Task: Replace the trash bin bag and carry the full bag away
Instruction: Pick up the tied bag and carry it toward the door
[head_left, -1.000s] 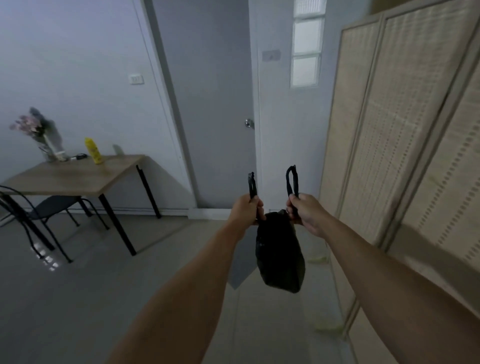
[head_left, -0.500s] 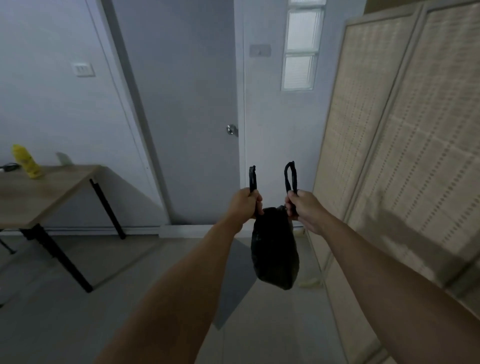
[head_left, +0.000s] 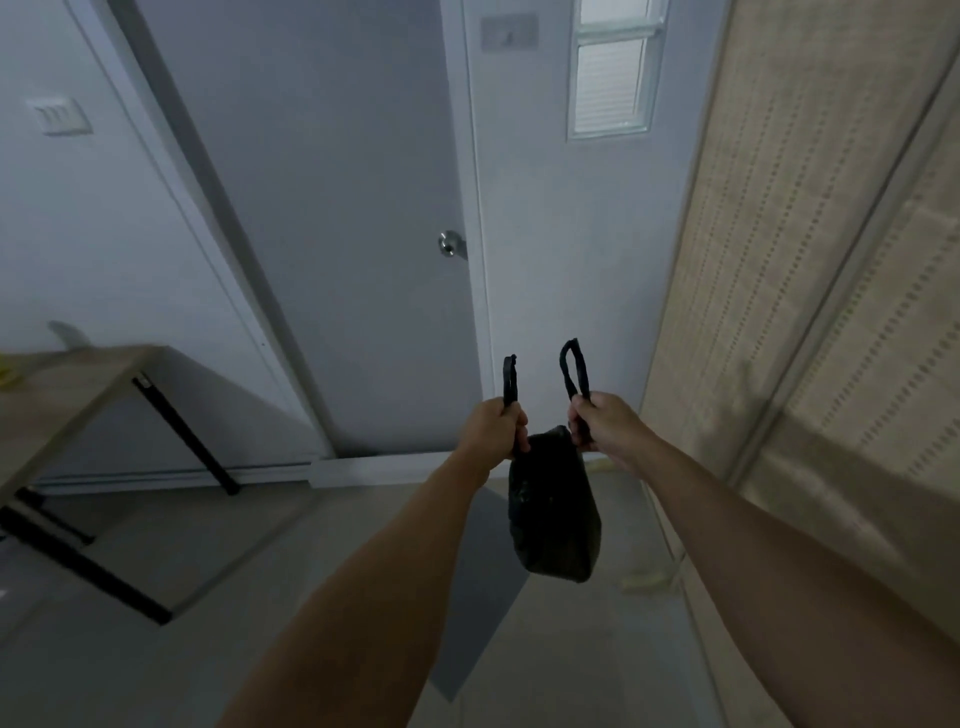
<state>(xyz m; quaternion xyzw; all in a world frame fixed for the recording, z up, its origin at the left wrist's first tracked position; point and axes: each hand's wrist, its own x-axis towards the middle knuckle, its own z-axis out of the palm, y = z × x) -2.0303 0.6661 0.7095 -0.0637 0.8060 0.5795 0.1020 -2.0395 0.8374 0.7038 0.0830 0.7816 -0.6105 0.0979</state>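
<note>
Closed grey door (head_left: 332, 223) from 12 o'clock, woven beige panels (head_left: 810, 291) at 3 o'clock, wooden black-legged worktop (head_left: 57, 384) at 9 o'clock, small full black plastic bag (head_left: 553, 512) hanging centre above the floor, left hand (head_left: 493, 427) and right hand (head_left: 605, 420) each with grip pinched on one upright handle loop

closed door (head_left: 322, 218) — round knob (head_left: 450, 244), wooden table (head_left: 57, 384)

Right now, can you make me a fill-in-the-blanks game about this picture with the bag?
1. The bag hanging between the hands is ____ in colour.
2. The left hand and right hand each grip one of the bag's ____.
3. The round door knob sits on the door's ____ edge.
4. The table stands on the ____ side.

Missing words: black; handles; right; left
</note>
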